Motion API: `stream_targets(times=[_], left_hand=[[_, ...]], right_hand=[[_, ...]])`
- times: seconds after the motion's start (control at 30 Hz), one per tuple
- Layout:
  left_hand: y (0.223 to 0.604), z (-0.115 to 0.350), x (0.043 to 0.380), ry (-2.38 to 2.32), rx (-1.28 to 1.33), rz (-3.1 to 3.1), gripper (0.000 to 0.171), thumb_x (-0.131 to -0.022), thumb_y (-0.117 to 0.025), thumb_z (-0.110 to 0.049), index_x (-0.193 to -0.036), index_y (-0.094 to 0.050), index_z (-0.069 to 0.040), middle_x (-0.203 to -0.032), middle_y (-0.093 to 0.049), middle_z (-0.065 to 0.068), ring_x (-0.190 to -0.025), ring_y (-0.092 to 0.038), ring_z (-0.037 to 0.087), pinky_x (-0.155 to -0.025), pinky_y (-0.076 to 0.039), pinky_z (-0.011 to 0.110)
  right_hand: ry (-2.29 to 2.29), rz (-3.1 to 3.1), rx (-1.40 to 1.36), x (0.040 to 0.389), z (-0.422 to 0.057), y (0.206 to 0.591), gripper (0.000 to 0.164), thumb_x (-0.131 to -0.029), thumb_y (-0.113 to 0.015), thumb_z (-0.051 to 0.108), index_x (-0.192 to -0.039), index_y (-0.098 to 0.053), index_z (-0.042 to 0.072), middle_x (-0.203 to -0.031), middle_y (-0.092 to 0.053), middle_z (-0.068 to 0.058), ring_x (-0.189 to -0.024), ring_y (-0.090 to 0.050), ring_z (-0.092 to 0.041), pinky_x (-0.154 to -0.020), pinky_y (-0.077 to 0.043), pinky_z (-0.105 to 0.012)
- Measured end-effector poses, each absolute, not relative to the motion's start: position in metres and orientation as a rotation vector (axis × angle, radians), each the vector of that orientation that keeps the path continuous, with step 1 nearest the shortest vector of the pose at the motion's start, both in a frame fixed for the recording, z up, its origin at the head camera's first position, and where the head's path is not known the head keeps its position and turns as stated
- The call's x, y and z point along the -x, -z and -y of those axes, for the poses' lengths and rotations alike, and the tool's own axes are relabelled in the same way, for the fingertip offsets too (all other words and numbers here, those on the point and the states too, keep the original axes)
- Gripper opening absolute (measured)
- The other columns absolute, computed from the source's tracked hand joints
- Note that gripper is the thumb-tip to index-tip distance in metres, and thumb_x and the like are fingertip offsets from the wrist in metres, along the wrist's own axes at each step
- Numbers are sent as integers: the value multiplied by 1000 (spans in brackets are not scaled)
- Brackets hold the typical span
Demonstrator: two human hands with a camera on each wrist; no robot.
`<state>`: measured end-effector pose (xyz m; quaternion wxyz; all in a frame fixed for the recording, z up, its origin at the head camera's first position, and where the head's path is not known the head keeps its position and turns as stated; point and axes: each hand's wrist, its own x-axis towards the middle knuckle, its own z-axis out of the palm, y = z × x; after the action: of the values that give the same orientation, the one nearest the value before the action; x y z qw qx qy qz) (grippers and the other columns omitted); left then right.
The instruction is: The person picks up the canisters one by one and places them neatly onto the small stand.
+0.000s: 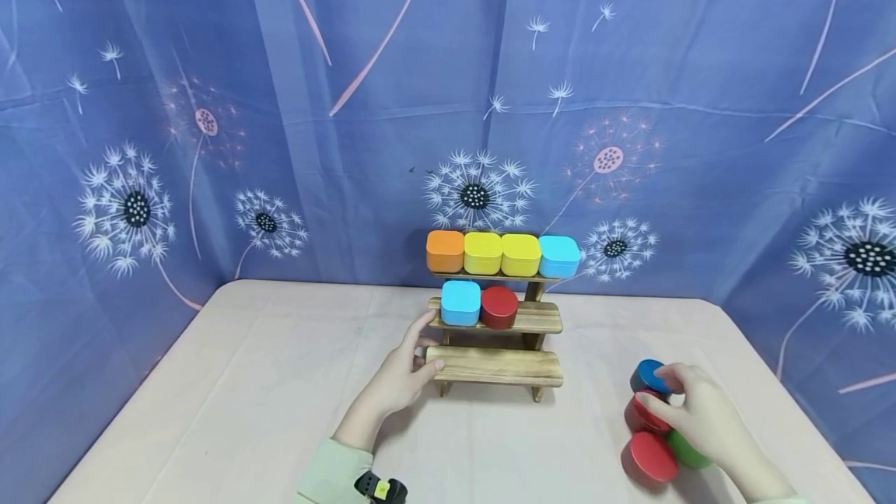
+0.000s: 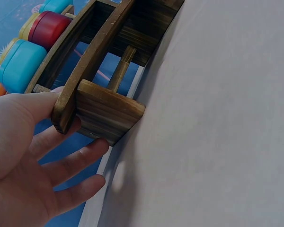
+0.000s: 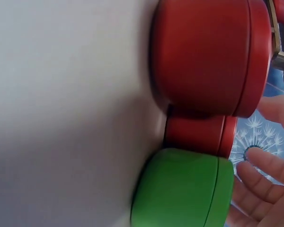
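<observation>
A small three-tier wooden display stand (image 1: 493, 364) stands near the back of the table. My left hand (image 1: 402, 379) holds the left end of its lowest shelf, thumb over the board and index finger behind it; the other fingers spread loosely in the left wrist view. On the right, my right hand (image 1: 703, 411) hovers over a cluster of round lidded tins, thumb and fingers apart. Its fingertips overlap a blue tin (image 1: 647, 376) and a red tin (image 1: 642, 415). Nearer me are another red tin (image 1: 649, 459) and a green tin (image 3: 184, 189), partly hidden by the hand in the head view.
The top shelf bears an orange (image 1: 445, 252), two yellow (image 1: 483, 253) and a light blue squarish tin (image 1: 559, 257). On the middle shelf sit a light blue squarish tin (image 1: 460, 303) and a round red tin (image 1: 499, 308). A blue dandelion-print curtain (image 1: 378, 177) hangs behind the pale tabletop (image 1: 245, 395).
</observation>
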<state>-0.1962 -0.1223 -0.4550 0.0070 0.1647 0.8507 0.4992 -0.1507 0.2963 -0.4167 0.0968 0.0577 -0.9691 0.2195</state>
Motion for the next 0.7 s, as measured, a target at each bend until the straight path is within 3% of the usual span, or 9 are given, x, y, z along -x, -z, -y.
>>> stream_targets(times=[0.23,0.47,0.7], left_hand=[[456,122,196,-1554,-516,-2669,74,-94,-58,-18,-149,-13,-38,-119,-59,8,-79,-51,13,-70,-44,27],[456,123,196,-1551,-509,-2670,74,-94,-58,-18,-149,-13,-38,-119,-59,8,-77,-51,13,-68,-44,26],[455,122,195,-1552,-513,-2664,74,-94,-59,-19,-149,-13,-36,-120,-59,8,-78,-51,13,-68,-44,26]], right_hand=[[-587,3051,-120,151,-302,416,60,-75,-75,47,-103,-59,-3,-88,-61,-7,-80,-54,-20,-65,-49,-35],[-620,3105,-37,149,-301,419,70,-72,-76,52,-107,-56,-6,-88,-65,-9,-80,-59,-22,-67,-53,-39],[-571,3108,-12,147,-299,422,77,-70,-77,53,-111,-55,-8,-82,-62,-6,-74,-56,-18,-61,-48,-32]])
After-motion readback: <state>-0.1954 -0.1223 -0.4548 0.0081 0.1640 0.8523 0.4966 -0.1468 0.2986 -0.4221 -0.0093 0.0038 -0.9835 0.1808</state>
